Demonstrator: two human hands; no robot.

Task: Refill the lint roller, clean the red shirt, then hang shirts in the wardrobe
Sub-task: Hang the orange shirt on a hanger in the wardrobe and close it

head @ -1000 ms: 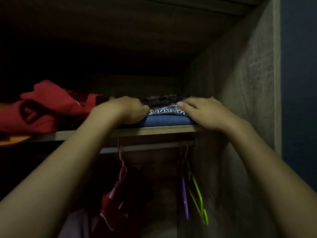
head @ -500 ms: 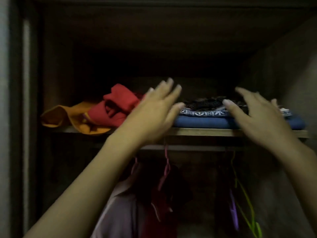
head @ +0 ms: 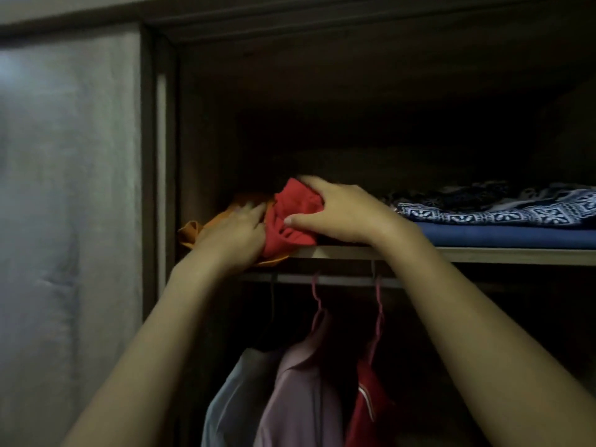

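Up on the wardrobe shelf (head: 483,254), both hands' grip holds red shirt (head: 292,217).

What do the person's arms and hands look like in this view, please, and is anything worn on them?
Both arms are bare as far as the frame shows: no sleeve, cuff, watch or bracelet is visible on either forearm or wrist. The left hand and right hand wear no gloves, and no ring can be made out in the dim, slightly blurred light. The nails look short; any polish is too dark to tell.
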